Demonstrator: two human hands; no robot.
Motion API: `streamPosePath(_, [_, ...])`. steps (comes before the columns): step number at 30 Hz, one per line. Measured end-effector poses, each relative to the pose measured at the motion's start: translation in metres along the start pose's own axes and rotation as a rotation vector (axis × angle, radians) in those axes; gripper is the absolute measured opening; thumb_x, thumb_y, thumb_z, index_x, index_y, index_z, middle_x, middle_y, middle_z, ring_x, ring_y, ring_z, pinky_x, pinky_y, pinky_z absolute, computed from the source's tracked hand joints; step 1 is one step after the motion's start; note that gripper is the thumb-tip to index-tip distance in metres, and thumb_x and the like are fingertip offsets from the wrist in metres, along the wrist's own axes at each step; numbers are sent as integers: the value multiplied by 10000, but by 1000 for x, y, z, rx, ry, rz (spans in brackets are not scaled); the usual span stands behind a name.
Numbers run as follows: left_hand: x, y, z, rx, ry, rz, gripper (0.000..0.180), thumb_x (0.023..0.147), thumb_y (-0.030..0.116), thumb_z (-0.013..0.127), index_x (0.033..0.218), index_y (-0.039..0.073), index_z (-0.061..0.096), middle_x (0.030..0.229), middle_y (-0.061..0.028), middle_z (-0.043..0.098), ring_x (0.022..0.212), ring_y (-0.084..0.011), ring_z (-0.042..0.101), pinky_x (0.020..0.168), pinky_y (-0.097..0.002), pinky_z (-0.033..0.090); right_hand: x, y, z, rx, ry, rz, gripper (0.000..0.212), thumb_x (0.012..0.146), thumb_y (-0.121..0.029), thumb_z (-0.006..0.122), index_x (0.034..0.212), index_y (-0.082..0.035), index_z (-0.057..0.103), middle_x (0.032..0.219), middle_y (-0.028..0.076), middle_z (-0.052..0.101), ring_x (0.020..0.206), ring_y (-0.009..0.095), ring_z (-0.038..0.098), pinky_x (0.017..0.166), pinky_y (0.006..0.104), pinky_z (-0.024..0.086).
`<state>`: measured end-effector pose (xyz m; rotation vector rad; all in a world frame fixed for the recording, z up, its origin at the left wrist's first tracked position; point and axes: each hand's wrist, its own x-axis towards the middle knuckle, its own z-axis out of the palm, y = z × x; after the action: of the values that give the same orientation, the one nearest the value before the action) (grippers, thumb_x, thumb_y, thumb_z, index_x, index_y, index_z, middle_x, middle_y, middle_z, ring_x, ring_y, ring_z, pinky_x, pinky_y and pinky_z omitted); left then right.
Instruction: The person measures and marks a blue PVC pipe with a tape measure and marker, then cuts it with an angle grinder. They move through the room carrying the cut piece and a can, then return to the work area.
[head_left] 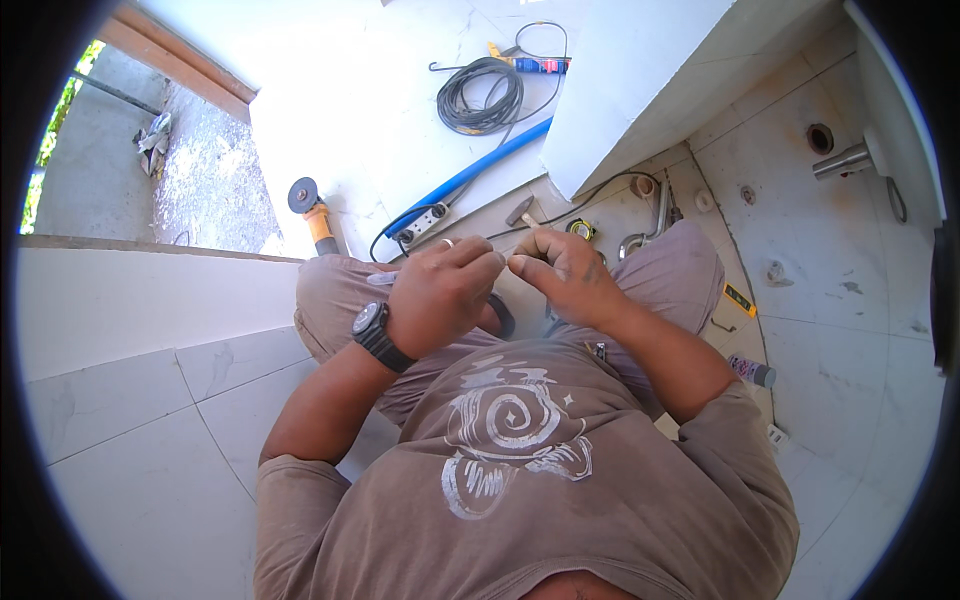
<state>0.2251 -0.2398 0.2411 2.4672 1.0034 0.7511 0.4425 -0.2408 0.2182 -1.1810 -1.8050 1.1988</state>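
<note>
Left hand [447,287] curled, right hand [568,274] curled just beside it; we couldn't tell what they pinched: probably light, best held edgewise.

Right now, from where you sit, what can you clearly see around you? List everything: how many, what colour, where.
Angle grinder: 1, orange and dark grey, upper left
Coiled cable: 1, black, top centre
Long tube: 1, blue, below the coil
Power strip: 1, white, at the tube's lower end
Hammer: 1, grey head, upper centre
Tape measure: 1, yellow-green and black, right of the hammer
Wall pipe: 1, silver, upper right
Can: 1, grey and purplish, right
Tiles: several, whitish, both sides
Wristwatch: 1, black, left wrist
T-shirt: 1, brown, bottom centre
Left hand: 1, bare, centre
Right hand: 1, bare, centre
</note>
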Motion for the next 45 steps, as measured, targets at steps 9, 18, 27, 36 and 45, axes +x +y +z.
streamPosePath(9, [-4, -2, 4, 270, -60, 209, 353, 659, 149, 767, 974, 108, 614, 948, -40, 570, 808, -237, 597, 707, -364, 524, 1, 9, 1, 1049, -199, 753, 164, 979, -214, 630, 898, -72, 632, 721, -23, 538, 534, 40, 434, 472, 211, 320])
streamPosePath(18, [1, -6, -2, -184, 18, -156, 89, 877, 0, 677, 966, 0, 677, 933, -151, 681, 813, -333, 690, 716, -397, 547, 2, 1, -10, -337, 134, -312, 233, 883, -160, 762, 1078, -56, 689, 950, 96, 671, 847, 251, 677, 700, 353, 544])
streamPosePath(27, [2, -3, -4, -279, 2, -150, 56, 874, 30, 648, 929, 29, 653, 881, -125, 627, 764, -352, 649, 681, -424, 524, 2, 4, -5, -307, 59, -378, 172, 817, -25, 769, 967, -47, 686, 946, 118, 667, 791, 308, 671, 693, 379, 545])
streamPosePath(36, [-3, -6, 6, 126, -3, 104, 192, 733, 53, 715, 905, 74, 632, 903, -71, 609, 747, -288, 640, 671, -401, 533, 1, 10, 9, 600, -152, 532, 246, 977, -249, 586, 868, -33, 630, 721, 5, 539, 617, 100, 508, 519, 264, 380])
streamPosePath(45, [-4, -15, 9, -203, 186, -279, 115, 884, 4, 684, 998, 15, 674, 913, -90, 675, 787, -223, 681, 702, -322, 531, 2, 8, -8, 1003, -34, 467, 336, 1035, -336, 580, 924, -28, 652, 788, 18, 619, 658, 95, 549, 591, 235, 423])
